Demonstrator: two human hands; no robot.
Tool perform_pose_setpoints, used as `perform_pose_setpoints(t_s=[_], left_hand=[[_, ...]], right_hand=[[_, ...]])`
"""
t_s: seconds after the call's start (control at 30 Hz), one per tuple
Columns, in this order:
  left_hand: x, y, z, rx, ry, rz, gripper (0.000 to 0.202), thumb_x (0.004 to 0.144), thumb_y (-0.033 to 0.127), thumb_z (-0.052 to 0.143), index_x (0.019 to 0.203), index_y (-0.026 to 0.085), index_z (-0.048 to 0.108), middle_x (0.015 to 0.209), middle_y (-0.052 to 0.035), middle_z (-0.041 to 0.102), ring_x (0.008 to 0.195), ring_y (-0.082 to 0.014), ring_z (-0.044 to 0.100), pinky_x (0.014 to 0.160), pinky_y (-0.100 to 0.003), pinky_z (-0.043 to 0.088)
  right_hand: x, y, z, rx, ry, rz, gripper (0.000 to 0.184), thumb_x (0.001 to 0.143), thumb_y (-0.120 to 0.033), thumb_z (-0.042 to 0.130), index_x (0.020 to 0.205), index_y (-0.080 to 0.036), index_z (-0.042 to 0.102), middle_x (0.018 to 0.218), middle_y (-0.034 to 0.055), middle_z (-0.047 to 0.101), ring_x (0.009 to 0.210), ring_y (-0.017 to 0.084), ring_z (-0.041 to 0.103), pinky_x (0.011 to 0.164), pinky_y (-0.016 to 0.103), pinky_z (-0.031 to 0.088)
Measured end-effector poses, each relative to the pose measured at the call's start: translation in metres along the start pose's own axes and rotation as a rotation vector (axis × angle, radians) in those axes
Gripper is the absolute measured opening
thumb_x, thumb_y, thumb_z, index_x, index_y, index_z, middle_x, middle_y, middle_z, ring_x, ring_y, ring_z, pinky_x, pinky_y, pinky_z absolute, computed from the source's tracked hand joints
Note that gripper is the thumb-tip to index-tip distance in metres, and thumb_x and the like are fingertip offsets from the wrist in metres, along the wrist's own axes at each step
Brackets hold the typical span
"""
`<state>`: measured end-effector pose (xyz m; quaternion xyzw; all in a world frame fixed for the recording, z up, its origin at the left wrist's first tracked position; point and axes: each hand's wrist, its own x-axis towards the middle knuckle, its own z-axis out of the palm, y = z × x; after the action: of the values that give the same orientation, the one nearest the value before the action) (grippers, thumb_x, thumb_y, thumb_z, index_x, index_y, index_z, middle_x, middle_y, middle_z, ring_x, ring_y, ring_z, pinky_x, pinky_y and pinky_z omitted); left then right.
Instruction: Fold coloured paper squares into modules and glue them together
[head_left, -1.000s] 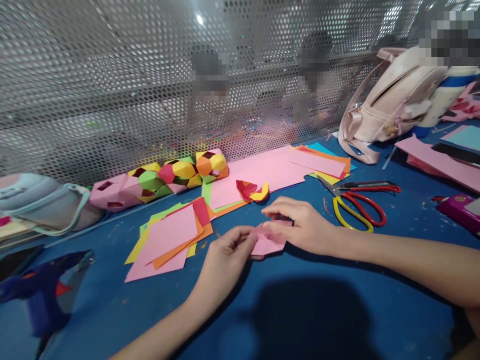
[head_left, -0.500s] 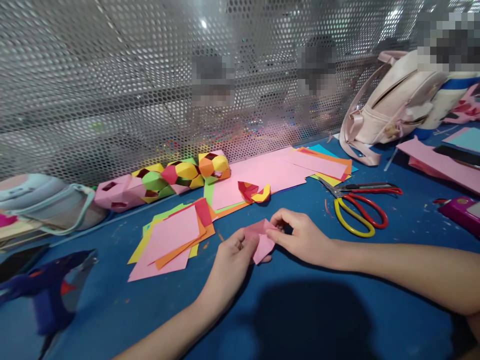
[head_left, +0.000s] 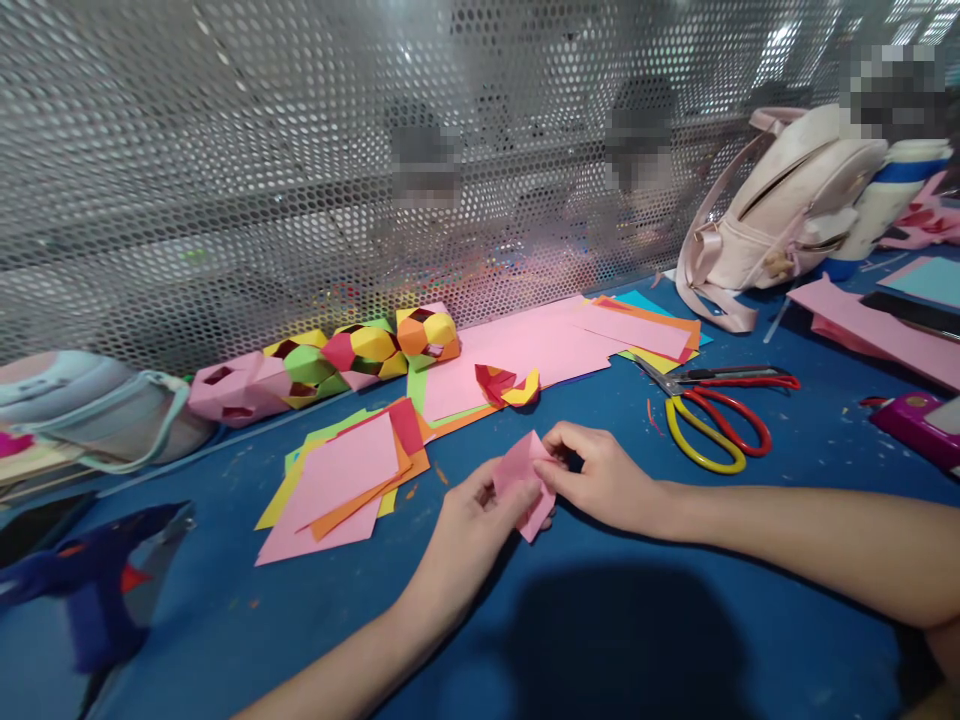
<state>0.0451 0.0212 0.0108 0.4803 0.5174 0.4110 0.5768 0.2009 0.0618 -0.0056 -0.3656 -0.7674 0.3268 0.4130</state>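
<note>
A small piece of pink paper, creased and partly folded, is held just above the blue table. My left hand pinches its left side, the thumb lying across the front. On the upper right edge, my right hand grips the paper between thumb and fingers. Some fingertips are hidden behind the sheet. Just beyond the hands sits a red and yellow folded paper piece. A stack of coloured paper squares lies to the left of my left hand.
Scissors with yellow and red handles lie to the right. A blue glue gun stands at the left. Folded paper balls line the perforated metal screen. Larger pink sheets, a backpack and a bottle are farther back.
The pink paper has turned in my fingers and now shows a broader, diamond-like face. My left thumb has shifted further across it. Both hands stay in nearly the same place.
</note>
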Motion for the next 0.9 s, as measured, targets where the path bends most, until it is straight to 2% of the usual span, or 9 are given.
perform_pose_setpoints(t_s=[0.1, 0.27, 0.4, 0.57, 0.7, 0.83, 0.9], left_hand=[[0.0017, -0.0022, 0.0014, 0.041, 0.034, -0.022, 0.020, 0.073, 0.031, 0.062, 0.082, 0.014, 0.063, 0.059, 0.0009, 0.065, 0.054, -0.0148, 0.059, 0.056, -0.024, 0.046], [0.0033, -0.0033, 0.0021, 0.082, -0.008, -0.034, 0.018, 0.075, 0.032, 0.060, 0.075, 0.015, 0.064, 0.059, 0.0005, 0.066, 0.054, -0.0149, 0.060, 0.054, -0.024, 0.047], [0.0028, -0.0022, 0.0028, 0.093, -0.037, -0.045, 0.019, 0.076, 0.033, 0.059, 0.068, 0.015, 0.063, 0.059, 0.0000, 0.066, 0.054, -0.0145, 0.060, 0.055, -0.024, 0.048], [0.0024, -0.0036, 0.0024, 0.053, -0.018, -0.050, 0.023, 0.076, 0.035, 0.060, 0.084, 0.015, 0.065, 0.059, 0.0002, 0.066, 0.054, -0.0151, 0.061, 0.054, -0.024, 0.048], [0.0024, -0.0046, 0.0012, 0.024, -0.021, -0.032, 0.022, 0.077, 0.032, 0.059, 0.088, 0.014, 0.066, 0.059, 0.0006, 0.066, 0.053, -0.0142, 0.060, 0.054, -0.023, 0.047], [0.0026, -0.0050, 0.0009, 0.034, -0.012, -0.037, 0.020, 0.077, 0.030, 0.059, 0.085, 0.014, 0.066, 0.059, 0.0004, 0.066, 0.052, -0.0136, 0.059, 0.053, -0.023, 0.048], [0.0026, -0.0049, 0.0011, 0.039, -0.008, -0.033, 0.021, 0.076, 0.031, 0.059, 0.085, 0.014, 0.067, 0.060, 0.0002, 0.066, 0.053, -0.0134, 0.059, 0.053, -0.022, 0.048]], right_hand=[[-0.0006, -0.0008, 0.0002, 0.004, -0.010, 0.022, 0.013, 0.079, -0.017, 0.053, 0.069, -0.018, 0.045, 0.064, -0.0047, 0.044, 0.059, 0.008, 0.041, 0.056, 0.020, 0.034], [-0.0007, -0.0015, 0.0003, 0.052, 0.007, -0.007, 0.006, 0.079, -0.018, 0.054, 0.078, -0.017, 0.049, 0.072, -0.0030, 0.048, 0.064, 0.009, 0.044, 0.061, 0.022, 0.038], [-0.0012, -0.0001, 0.0000, 0.029, 0.016, -0.126, 0.008, 0.079, -0.011, 0.052, 0.075, -0.018, 0.049, 0.073, -0.0014, 0.048, 0.068, 0.011, 0.045, 0.063, 0.023, 0.039], [-0.0029, 0.0000, -0.0012, 0.007, -0.030, -0.291, 0.014, 0.078, -0.005, 0.046, 0.077, -0.017, 0.051, 0.080, 0.0029, 0.050, 0.077, 0.013, 0.049, 0.068, 0.025, 0.041], [-0.0035, -0.0022, -0.0033, 0.014, -0.062, -0.279, 0.013, 0.077, -0.006, 0.046, 0.079, -0.017, 0.052, 0.083, 0.0044, 0.051, 0.075, 0.014, 0.049, 0.066, 0.026, 0.042], [-0.0031, -0.0039, -0.0044, 0.048, -0.090, -0.228, 0.011, 0.084, -0.016, 0.047, 0.074, -0.016, 0.053, 0.079, 0.0032, 0.051, 0.073, 0.013, 0.048, 0.067, 0.026, 0.041], [-0.0028, -0.0051, -0.0049, 0.070, -0.083, -0.175, 0.007, 0.084, -0.020, 0.051, 0.079, -0.016, 0.054, 0.079, 0.0020, 0.051, 0.072, 0.012, 0.048, 0.066, 0.025, 0.041]])
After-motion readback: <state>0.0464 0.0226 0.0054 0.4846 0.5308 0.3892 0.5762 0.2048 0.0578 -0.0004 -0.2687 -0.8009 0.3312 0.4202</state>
